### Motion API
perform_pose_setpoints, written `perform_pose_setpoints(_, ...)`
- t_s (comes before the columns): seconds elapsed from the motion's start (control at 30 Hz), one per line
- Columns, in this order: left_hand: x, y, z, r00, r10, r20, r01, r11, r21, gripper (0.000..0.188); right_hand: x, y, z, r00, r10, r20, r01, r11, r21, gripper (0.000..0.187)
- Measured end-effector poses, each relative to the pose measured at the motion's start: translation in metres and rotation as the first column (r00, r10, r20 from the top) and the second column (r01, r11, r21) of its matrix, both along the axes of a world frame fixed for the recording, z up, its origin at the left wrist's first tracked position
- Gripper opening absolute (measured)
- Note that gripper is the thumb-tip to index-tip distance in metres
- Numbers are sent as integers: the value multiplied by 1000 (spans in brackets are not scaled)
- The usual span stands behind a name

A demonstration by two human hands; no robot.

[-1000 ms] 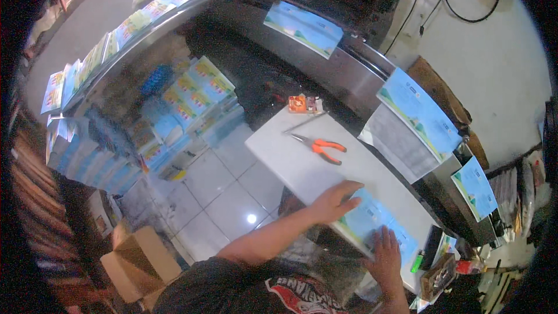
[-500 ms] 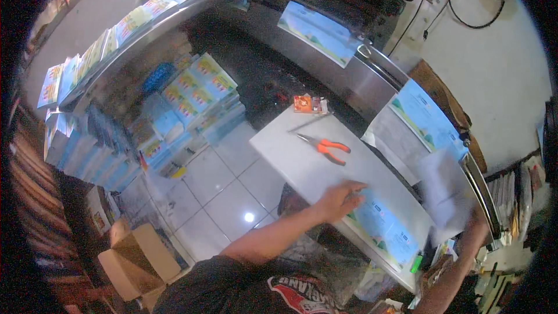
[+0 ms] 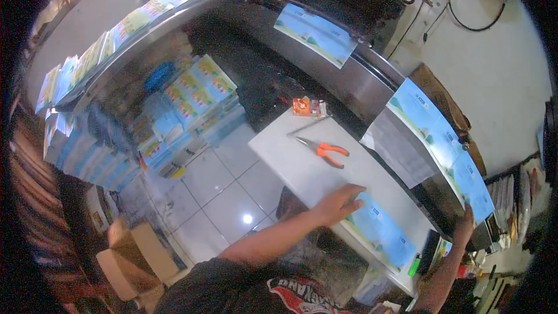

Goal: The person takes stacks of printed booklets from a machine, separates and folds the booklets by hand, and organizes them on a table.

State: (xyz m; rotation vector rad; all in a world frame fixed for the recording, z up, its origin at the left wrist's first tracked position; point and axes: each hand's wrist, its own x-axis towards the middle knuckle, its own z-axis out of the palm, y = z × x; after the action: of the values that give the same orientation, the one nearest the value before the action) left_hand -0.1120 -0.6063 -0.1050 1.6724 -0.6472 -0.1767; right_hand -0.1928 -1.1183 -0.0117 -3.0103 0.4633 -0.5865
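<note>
My left hand (image 3: 338, 204) is over the near edge of the white tabletop, thumb and fingers apart, at the corner of a blue printed sheet (image 3: 381, 229) lying there. On the right, my right hand (image 3: 463, 227) grips the lower edge of another blue printed sheet (image 3: 474, 189). That sheet lies against the curved metal rail, in line with a further blue sheet (image 3: 424, 113) above it. My right fingers are partly hidden at the sheet's edge.
Orange-handled pliers (image 3: 325, 151) and a small orange packet (image 3: 308, 107) lie on the white tabletop (image 3: 279, 139). A green lighter (image 3: 414, 265) is at its near right end. Stacks of printed sheets (image 3: 197, 93) and an open cardboard box (image 3: 139, 261) stand on the left.
The blurred pale sheet by my right hand now lies blue side up along the rail. My right hand has moved up slightly to its edge; my left hand has barely moved.
</note>
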Motion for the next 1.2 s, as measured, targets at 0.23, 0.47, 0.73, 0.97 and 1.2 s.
perform_pose_setpoints(0.23, -4, 6, 8, 999, 38, -12, -38, 999, 8, 43, -38, 245, 12, 888, 274, -368, -168, 941, 295, 83)
perform_pose_setpoints(0.47, -5, -3, 8, 994, 58, 92, -55, 998, -36, 41, -86, 277, -10, 765, 424, -485, -298, 901, 317, 67)
perform_pose_setpoints(0.73, -5, 3, 1, 997, 72, -24, -72, 997, -20, 42, -38, 239, 80, 854, 152, -498, -12, 962, 273, 29)
perform_pose_setpoints(0.97, 0, 1, -4, 996, 58, 67, -56, 998, -35, 44, 11, 74, 137, 822, 91, 563, -68, 996, -61, 36)
perform_pose_setpoints(1.2, 1, -9, 2, 1000, -1, 2, 1, 1000, -28, 46, 21, -82, 35, 951, 240, 196, -189, 950, -250, 43)
